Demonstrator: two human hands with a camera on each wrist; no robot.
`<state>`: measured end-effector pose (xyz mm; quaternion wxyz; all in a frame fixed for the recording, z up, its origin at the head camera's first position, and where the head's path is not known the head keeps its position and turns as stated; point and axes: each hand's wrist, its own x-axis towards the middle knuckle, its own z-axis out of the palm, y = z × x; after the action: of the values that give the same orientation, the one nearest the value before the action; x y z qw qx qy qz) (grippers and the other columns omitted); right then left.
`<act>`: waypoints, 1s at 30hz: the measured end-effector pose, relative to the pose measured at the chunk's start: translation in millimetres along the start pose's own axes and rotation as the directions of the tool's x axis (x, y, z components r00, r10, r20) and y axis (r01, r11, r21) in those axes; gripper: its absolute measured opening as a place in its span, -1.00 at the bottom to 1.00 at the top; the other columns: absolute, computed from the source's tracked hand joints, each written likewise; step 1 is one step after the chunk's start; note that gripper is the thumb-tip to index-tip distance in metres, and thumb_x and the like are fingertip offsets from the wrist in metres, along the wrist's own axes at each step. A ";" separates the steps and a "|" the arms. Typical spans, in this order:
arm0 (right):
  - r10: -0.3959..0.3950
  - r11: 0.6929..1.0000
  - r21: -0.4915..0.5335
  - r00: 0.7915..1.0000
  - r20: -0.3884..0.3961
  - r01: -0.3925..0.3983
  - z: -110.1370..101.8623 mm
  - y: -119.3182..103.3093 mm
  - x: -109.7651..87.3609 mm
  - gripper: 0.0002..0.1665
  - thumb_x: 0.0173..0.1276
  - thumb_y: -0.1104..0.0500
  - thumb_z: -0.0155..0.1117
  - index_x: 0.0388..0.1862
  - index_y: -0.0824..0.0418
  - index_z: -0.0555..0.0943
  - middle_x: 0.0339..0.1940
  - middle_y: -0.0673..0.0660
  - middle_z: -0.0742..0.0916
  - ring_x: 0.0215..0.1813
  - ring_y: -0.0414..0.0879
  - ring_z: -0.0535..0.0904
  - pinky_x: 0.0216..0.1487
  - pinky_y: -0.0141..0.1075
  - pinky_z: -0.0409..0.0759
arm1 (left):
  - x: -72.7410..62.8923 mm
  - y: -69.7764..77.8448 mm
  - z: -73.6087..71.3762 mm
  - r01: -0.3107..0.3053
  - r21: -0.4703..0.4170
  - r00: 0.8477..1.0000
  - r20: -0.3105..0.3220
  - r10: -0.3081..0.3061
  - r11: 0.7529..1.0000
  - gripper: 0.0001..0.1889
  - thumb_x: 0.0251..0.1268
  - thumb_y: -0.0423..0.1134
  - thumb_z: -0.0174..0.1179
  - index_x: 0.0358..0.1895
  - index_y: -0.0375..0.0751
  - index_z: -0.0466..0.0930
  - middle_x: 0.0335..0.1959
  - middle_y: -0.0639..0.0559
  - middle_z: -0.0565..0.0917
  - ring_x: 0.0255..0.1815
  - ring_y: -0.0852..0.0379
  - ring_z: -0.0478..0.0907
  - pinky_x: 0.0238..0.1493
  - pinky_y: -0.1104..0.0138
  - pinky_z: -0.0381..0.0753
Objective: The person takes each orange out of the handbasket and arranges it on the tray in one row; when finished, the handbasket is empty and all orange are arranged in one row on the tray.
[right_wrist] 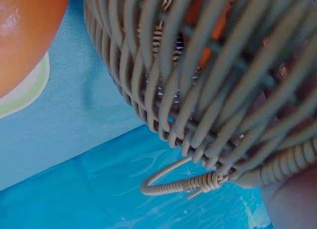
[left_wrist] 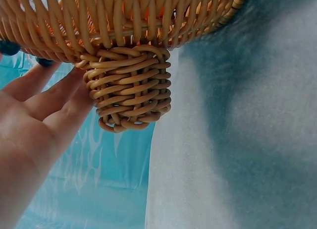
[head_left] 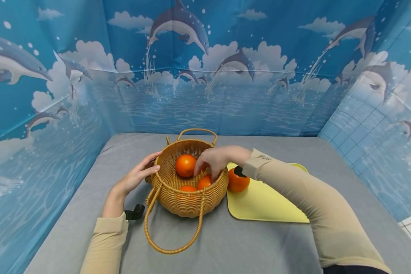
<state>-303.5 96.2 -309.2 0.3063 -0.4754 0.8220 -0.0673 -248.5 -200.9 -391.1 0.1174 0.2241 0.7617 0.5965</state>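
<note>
A round wicker basket (head_left: 181,203) holds several oranges. One orange (head_left: 185,166) lies toward the back, and another orange (head_left: 187,188) shows low at the front. The right hand (head_left: 215,159) reaches over the right rim into it. Its curved fingers and thumb grip a third orange (head_left: 204,182), partly hidden by the hand. At the left side, the left hand (head_left: 133,179) rests on the rim with its thumb, its fingers straight along the outside. In the left wrist view those fingers (left_wrist: 59,97) touch the weave beside a woven stub (left_wrist: 130,87).
A yellow tray (head_left: 260,205) lies right of the basket, with an orange (head_left: 238,182) on it beneath the right wrist. One basket handle (head_left: 172,251) hangs toward the front; the other handle (head_left: 196,129) stands at the back. A dolphin-print curtain (head_left: 205,102) surrounds the grey table (head_left: 246,247).
</note>
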 end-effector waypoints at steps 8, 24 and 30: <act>0.020 0.994 -0.110 0.999 -0.028 -0.023 7.0 0.6 4.2 -0.38 0.00 0.30 0.51 0.11 0.08 0.61 0.07 -0.08 0.61 0.13 -0.12 0.47 0.05 -0.30 0.44 | 0.4 -1.5 1.2 -0.008 0.011 1.000 0.000 0.008 1.000 -0.41 0.45 -0.15 -0.03 0.48 -0.04 0.04 0.48 -0.13 -0.04 0.45 -0.18 -0.08 0.28 -0.11 -0.01; -0.033 0.995 -0.099 0.992 -0.118 0.021 8.4 1.4 3.1 -0.67 0.09 0.15 0.48 -0.12 0.06 0.69 -0.12 -0.10 0.67 -0.07 -0.04 0.55 -0.10 -0.33 0.45 | -0.2 -1.1 0.9 0.009 -0.001 1.000 -0.011 -0.009 1.000 -0.41 0.44 -0.10 -0.01 0.47 0.05 0.06 0.48 -0.05 -0.02 0.46 -0.09 -0.09 0.27 -0.11 0.02; -0.102 0.988 -0.129 0.984 -0.147 0.083 10.9 5.3 4.9 -0.75 0.15 0.10 0.44 -0.17 0.07 0.71 -0.18 -0.10 0.70 -0.28 -0.18 0.55 -0.25 -0.38 0.48 | -0.1 -0.8 1.7 0.006 -0.002 1.000 -0.017 -0.006 1.000 -0.42 0.44 -0.11 -0.01 0.47 0.05 0.07 0.48 -0.04 -0.01 0.46 -0.08 -0.09 0.28 -0.11 0.01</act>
<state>-303.0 97.0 -322.3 0.2090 -0.5244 0.8227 -0.0674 -247.8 -199.6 -392.3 0.1129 0.2167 0.7627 0.5989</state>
